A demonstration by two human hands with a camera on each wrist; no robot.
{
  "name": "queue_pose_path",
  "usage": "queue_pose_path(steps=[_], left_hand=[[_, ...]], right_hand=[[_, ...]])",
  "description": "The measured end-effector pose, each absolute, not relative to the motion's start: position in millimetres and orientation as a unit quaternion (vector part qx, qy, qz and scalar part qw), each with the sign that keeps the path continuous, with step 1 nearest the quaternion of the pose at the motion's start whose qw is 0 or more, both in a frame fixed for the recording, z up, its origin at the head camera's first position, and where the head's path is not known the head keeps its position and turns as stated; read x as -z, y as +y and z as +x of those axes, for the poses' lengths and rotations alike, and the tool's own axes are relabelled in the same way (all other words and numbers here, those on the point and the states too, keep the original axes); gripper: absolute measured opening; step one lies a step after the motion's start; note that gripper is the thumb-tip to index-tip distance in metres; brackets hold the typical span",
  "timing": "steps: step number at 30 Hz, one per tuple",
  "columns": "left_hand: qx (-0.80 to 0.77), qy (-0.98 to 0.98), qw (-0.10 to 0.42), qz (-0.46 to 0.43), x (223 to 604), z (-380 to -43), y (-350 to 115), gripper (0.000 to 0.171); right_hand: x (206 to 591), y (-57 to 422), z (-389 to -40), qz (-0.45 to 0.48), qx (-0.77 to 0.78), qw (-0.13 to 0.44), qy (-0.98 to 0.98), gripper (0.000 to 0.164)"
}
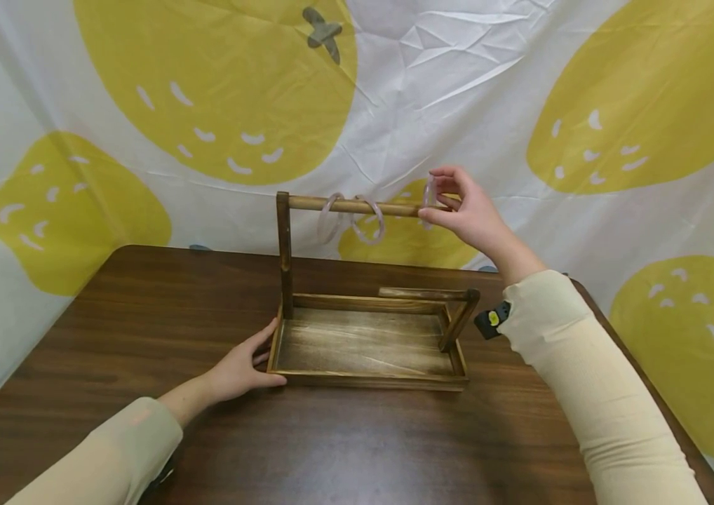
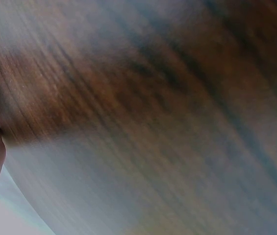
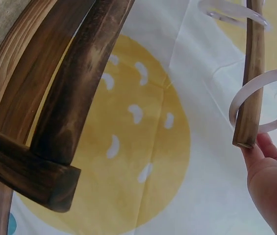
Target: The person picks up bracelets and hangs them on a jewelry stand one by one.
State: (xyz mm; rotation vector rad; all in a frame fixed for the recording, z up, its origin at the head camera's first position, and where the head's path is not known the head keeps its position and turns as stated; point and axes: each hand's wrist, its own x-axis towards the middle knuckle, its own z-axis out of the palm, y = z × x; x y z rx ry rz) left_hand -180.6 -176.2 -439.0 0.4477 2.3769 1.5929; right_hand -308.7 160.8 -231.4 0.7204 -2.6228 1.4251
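A dark wooden bangle stand has a shallow tray (image 1: 369,382), a tall post (image 1: 284,256) on the left with an upper bar (image 1: 401,209), and a shorter post (image 1: 458,322) with a lower bar (image 1: 423,293). My left hand (image 1: 237,368) grips the tray's left end, thumb at the front corner. Pinched between my right thumb and fingers is a pale translucent bangle (image 1: 429,189); my right hand (image 1: 467,210) is at the upper bar's free end. In the right wrist view this bangle (image 3: 248,89) encircles the bar tip. Two similar bangles, a left one (image 1: 321,223) and another (image 1: 381,224), hang farther along.
The stand rests on a brown wood-grain table (image 1: 161,315). Behind it hangs a white cloth (image 1: 388,105) printed with large yellow fruit. The lower bar juts leftward over the tray's back edge, beneath my right hand.
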Motion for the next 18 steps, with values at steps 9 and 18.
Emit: queue_pose_path(steps=[9,18], left_hand=[[-0.547,0.815,0.117,0.151,437.6,-178.7,-175.3,0.102],[-0.548,0.814,0.117,0.152,437.2,-178.7,-175.6,0.102]], right_hand=[[227.6,153.5,-307.0,0.242,-0.443,0.027,-0.863,0.061],[226.3,148.5,-306.9,0.254,-0.419,0.017,-0.872,0.063]])
